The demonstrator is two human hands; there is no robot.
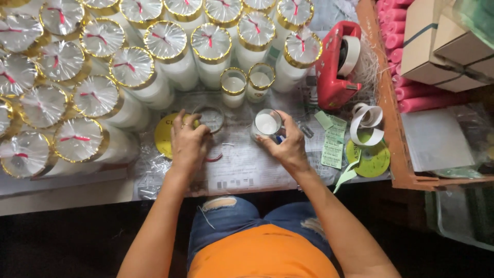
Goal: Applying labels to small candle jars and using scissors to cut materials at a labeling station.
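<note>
Fingers of the right hand [288,145] grip a glass candle jar [266,124] while the left hand [188,141] pinches a clear round lid [211,118].

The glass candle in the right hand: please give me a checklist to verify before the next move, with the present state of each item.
1. Right hand grips the glass candle: ok.
2. Candle upright, white wax visible on top: ok.
3. Left hand touches the clear round lid: ok.
4. Gold rim on this candle: cannot tell.
5. Two gold-rimmed open candles stand apart behind: ok.
6. Red tape dispenser beside the work spot: ok.
</note>
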